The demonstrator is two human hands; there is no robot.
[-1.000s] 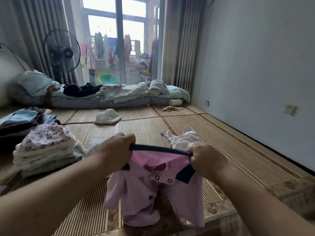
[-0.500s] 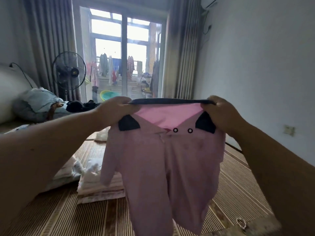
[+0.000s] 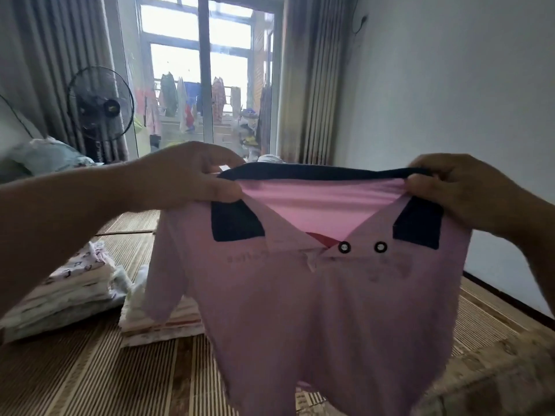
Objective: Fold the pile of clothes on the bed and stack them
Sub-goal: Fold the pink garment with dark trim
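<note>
A small pink garment (image 3: 324,310) with a navy collar and two snap buttons hangs spread out in front of me, above the bamboo mat (image 3: 90,376). My left hand (image 3: 186,178) pinches its left shoulder by the collar. My right hand (image 3: 459,190) grips the right shoulder. The cloth hangs down and hides the mat behind it. A stack of folded clothes (image 3: 66,292) with a printed piece on top lies at the left, and a smaller folded pile (image 3: 159,322) sits beside it, partly behind the garment's sleeve.
A standing fan (image 3: 100,108) is at the back left near grey curtains. Bedding (image 3: 48,157) lies behind my left arm. A glass door (image 3: 207,85) shows laundry hanging outside. A white wall (image 3: 450,85) runs along the right.
Both hands have lifted the pink garment from low over the mat up in front of me and stretched it wider; it now hangs open and closer to the camera.
</note>
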